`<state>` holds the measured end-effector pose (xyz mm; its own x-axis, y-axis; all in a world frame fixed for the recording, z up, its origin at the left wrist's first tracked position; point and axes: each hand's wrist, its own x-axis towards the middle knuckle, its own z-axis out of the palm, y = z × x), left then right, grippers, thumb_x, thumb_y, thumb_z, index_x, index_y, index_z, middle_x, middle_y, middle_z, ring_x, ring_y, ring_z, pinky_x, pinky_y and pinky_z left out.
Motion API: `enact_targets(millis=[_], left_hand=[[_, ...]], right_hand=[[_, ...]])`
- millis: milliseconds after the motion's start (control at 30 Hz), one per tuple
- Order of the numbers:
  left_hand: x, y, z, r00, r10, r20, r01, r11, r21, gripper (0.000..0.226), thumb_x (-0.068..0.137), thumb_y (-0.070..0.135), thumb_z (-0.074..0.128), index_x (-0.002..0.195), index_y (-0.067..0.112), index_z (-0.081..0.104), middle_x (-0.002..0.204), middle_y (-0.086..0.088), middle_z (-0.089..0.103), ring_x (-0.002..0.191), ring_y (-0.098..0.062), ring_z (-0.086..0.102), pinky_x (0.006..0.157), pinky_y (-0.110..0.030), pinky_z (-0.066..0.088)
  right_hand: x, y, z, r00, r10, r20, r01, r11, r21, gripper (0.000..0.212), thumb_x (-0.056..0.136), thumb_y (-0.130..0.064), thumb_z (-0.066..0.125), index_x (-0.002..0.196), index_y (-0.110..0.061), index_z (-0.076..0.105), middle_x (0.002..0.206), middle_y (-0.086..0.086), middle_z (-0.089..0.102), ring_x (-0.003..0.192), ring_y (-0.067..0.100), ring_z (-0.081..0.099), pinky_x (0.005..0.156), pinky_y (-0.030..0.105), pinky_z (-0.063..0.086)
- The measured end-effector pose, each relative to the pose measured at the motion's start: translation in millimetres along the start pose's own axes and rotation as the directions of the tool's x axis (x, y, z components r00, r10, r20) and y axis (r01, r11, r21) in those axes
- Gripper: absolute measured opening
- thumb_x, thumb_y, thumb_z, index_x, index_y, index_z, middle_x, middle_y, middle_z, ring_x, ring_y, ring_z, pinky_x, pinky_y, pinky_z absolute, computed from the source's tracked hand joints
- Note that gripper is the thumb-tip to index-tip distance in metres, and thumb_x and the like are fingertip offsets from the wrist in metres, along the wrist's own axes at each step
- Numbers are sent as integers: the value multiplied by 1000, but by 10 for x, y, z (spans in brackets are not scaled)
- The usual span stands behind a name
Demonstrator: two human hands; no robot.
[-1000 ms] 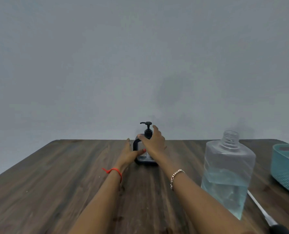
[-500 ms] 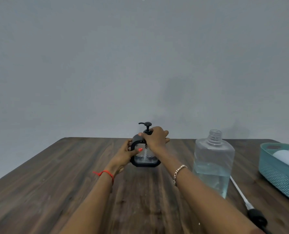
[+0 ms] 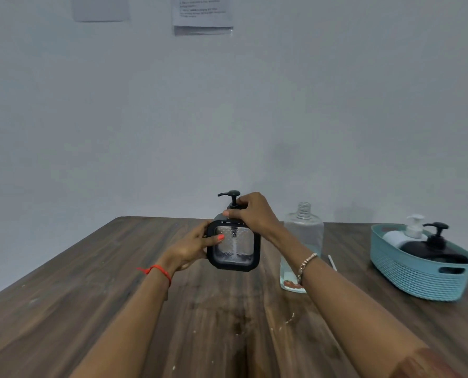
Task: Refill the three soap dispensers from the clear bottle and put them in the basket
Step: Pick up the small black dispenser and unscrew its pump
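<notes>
Both forearms are bare, no sleeves visible along their length. Left wrist carries a thin red thread bracelet (image 3: pixel 159 270) with a short loose end sticking out on its outer side; left hand (image 3: pixel 191 248) has a thumbnail (image 3: pixel 220 237) painted coral-red. Right wrist carries a beaded, metallic-looking bracelet (image 3: pixel 306 264) of small pale links, sitting just below the right hand (image 3: pixel 254 214); no rings discernible on either hand.

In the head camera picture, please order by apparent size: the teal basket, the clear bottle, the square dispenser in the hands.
1. Teal basket, clearly largest.
2. Clear bottle and square dispenser: unsure. The bottle looks taller, the dispenser wider, and the right arm hides part of the bottle.
</notes>
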<state>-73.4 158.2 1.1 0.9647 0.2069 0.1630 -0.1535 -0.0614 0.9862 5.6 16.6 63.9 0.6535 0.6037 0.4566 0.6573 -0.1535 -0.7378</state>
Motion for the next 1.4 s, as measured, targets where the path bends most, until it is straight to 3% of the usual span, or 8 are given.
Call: enact_targets(millis=[233,500,700,867,1100,1233,1333,1400], left_hand=[[-285,84,104,999,18,-50,-18,1000,9,31,90,4,55,119,13,49,109,-1,61,96,-13,61,74,-33,56],[-427,137,266,982,64,-180,-50,996,80,34,88,7,61,118,11,46,113,-7,55,95,-19,60,72,-36,55],[-557,160,249,973,92,-211,-79,995,67,23,86,6,63,101,21,52,105,-4,58,92,-18,61,68,-36,55],[-626,188,279,968,97,-232,-78,993,89,24,86,6,63,101,21,51,102,-2,58,92,-21,61,71,-38,56],[-714,125,281,958,94,-270,-65,991,115,22,88,4,61,101,17,50,99,-3,55,83,-16,59,63,-34,55],[-738,139,302,956,84,-281,-57,993,103,21,89,5,59,104,13,47,99,-3,54,82,-13,59,57,-28,55],[-746,156,316,953,79,-294,-51,993,103,21,88,4,59,103,13,47,96,-1,53,81,-13,58,59,-32,53],[-756,162,302,953,61,-298,-38,996,82,29,88,5,60,111,10,43,100,-1,52,85,-15,57,63,-37,53]], right_hand=[[-238,-124,-275,970,28,242,-137,884,448,42,81,18,52,121,6,51,106,17,61,95,24,61,84,24,53],[-452,-182,-159,984,124,-131,-111,988,106,49,58,-23,87,95,-4,61,78,0,61,71,13,60,66,24,50],[-571,-336,-253,995,97,32,-102,903,418,44,71,16,66,110,-1,58,97,15,67,73,13,65,58,13,53],[-608,-341,-150,981,191,-40,-169,934,313,75,63,-14,85,123,-10,40,90,5,60,79,17,64,71,27,53],[-589,-358,-135,970,244,-7,-226,908,353,74,70,-1,73,131,-7,32,106,10,62,95,19,57,71,23,41],[-601,-310,23,965,245,-90,-240,969,60,66,56,-44,84,104,-15,50,100,0,57,98,19,54,89,36,43],[-619,-304,81,976,164,-144,-168,986,-17,35,56,-41,84,53,-21,55,59,-6,56,73,20,55,78,39,39],[-629,-334,42,982,160,-105,-154,986,62,21,61,-29,82,56,-19,64,61,-2,62,73,21,62,81,41,45]])
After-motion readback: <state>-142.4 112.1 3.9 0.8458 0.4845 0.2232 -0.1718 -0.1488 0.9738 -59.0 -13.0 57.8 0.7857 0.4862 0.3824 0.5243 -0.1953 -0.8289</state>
